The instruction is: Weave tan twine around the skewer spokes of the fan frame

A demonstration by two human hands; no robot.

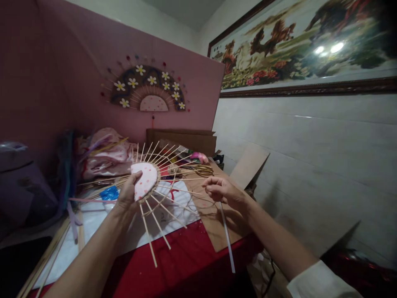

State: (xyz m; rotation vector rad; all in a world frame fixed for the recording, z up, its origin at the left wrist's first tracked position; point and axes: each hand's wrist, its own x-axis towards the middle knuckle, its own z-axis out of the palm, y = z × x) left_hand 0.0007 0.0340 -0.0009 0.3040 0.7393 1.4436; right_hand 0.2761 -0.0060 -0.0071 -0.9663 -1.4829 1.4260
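My left hand point(127, 192) grips a half-made fan frame point(156, 198), its thumb pressed on the half-round pink padded centre with red dots point(145, 182). Thin wooden sticks point(161, 231) spread outward from that centre like rays. A slim cane strand is woven in a curve across some of them. My right hand point(218, 189) is closed, its fingertips pinched close to the end of one stick. From beneath that hand a long pale strip point(227, 238) slants down past the table edge. What the fingertips themselves pinch is too small to make out.
A finished flowered fan point(151, 85) hangs on the pink board behind. Pink dotted cloth point(108, 153), a blue packet point(109, 193) and loose sticks lie on the table. A brown board point(214, 223) lies over the red tablecloth point(167, 265). The tiled wall point(310, 165) rises at right.
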